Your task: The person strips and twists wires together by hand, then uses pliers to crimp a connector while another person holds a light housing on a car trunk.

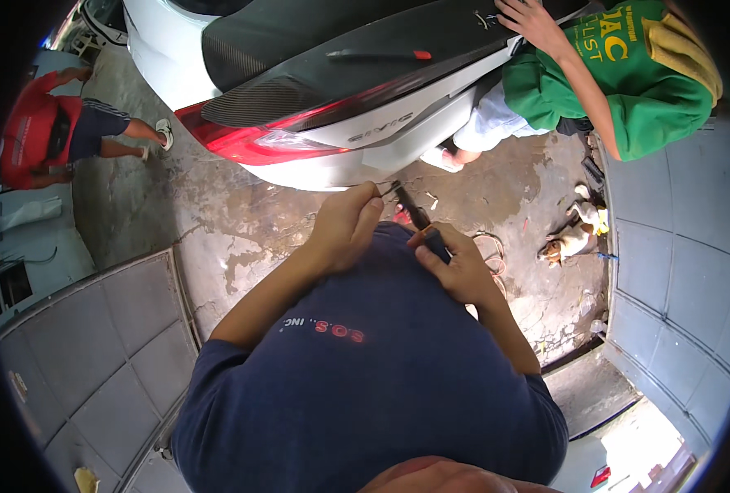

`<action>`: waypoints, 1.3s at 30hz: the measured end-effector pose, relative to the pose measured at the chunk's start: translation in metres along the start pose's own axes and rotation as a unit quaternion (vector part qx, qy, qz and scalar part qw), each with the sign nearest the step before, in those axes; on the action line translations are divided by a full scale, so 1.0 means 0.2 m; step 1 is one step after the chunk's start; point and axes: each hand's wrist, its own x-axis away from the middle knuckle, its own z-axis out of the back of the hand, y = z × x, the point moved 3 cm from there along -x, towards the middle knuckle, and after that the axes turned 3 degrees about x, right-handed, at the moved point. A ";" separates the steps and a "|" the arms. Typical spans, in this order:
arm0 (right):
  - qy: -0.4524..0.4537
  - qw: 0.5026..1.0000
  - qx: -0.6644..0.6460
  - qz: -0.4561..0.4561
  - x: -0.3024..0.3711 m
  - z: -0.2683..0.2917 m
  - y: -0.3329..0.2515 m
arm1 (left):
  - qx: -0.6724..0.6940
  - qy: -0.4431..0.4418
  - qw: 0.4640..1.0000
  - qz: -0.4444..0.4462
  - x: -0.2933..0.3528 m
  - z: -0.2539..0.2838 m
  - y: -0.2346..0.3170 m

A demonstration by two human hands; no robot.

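Observation:
My left hand (pixel 350 223) is closed in a pinch in front of my chest. A short, thin dark piece shows at its fingertips, too small to name. My right hand (pixel 462 264) grips a hand tool (pixel 414 207) with a black and orange handle and a long dark head. The tool's tip meets or nearly meets the thin piece beside my left fingers. Just beyond both hands is the rear of a white car (pixel 324 175), with a red tail light (pixel 241 141) and a dark, carbon-patterned spoiler (pixel 299 103).
A co-worker in a green shirt (pixel 652 107) rests a hand (pixel 533 25) on the trunk lid, near small loose wires (pixel 485 18). A slim red-tipped tool (pixel 381 55) lies there. Another person in red (pixel 52 123) stands left. A dog (pixel 574 234) lies on the stained floor near a coiled hose (pixel 492 255).

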 end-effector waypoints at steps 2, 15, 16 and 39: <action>-0.014 1.000 0.001 0.012 -0.01 -0.01 0.00 | -0.016 -0.006 1.000 -0.003 0.00 -0.01 0.02; 0.003 0.995 -0.059 -0.082 0.04 -0.04 -0.01 | -0.124 -0.120 0.985 -0.004 -0.02 -0.05 0.10; 0.005 0.995 -0.059 -0.082 0.04 -0.04 0.01 | -0.124 -0.121 0.985 0.013 -0.03 -0.06 0.10; 0.240 0.901 -0.237 -0.274 0.19 0.02 0.39 | 0.031 0.025 0.998 0.053 0.02 -0.09 -0.07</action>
